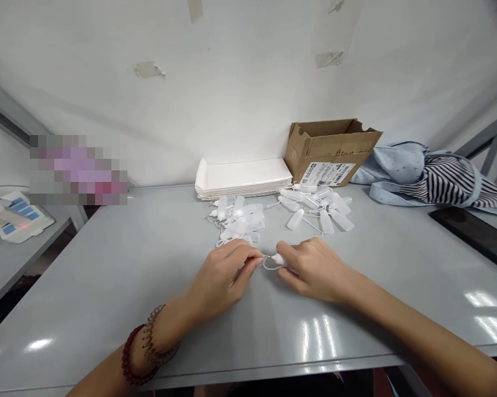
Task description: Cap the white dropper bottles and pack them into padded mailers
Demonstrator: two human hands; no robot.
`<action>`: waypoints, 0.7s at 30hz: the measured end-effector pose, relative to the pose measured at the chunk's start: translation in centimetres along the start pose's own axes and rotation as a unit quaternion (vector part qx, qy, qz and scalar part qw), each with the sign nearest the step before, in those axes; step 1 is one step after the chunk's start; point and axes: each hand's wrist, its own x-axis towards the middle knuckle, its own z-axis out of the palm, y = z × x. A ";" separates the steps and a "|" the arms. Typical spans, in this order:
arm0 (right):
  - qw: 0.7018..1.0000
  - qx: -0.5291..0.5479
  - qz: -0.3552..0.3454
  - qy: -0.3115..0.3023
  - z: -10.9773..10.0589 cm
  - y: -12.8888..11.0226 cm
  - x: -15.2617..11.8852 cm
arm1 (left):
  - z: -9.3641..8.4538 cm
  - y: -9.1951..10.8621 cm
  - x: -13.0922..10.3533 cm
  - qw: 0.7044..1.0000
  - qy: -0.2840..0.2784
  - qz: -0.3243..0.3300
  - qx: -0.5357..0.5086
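Observation:
My left hand (227, 273) is closed in a pinch on the thin white cord (268, 268), which curves in a small loop between both hands. In the fingers of my right hand (314, 270) is a small white plastic tag (278, 258); most of it is hidden by those fingers. Just beyond my left hand lies a pile of translucent white tags (245, 221) with cords. A second group of similar tags (326, 220) is spread out past my right hand.
Against the wall stand a stack of white envelopes (244, 172) and an open cardboard box (335, 151). Blue and striped cloth (434, 173) lies at the right, near a black phone (475, 234). A white-and-blue device (22, 218) sits on another surface at far left.

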 end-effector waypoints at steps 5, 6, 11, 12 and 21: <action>1.000 -0.001 0.001 -0.001 0.1 -0.1 0.0 | 0.1 -0.1 -0.1 1.000 0.003 0.009 -0.003; 1.000 -0.002 0.000 -0.003 0.1 -0.1 0.1 | 0.2 -0.1 -0.1 1.000 0.004 0.012 -0.005; 1.000 -0.007 -0.010 -0.014 0.3 -0.2 0.1 | 0.4 0.0 -0.4 1.000 0.003 0.030 -0.005; 1.000 -0.008 -0.012 -0.016 0.3 -0.2 0.1 | 0.4 -0.1 -0.4 0.999 0.001 0.035 -0.002; 0.999 -0.024 -0.016 -0.040 0.4 -0.5 0.1 | 0.6 -0.4 -0.8 0.994 -0.031 0.080 0.070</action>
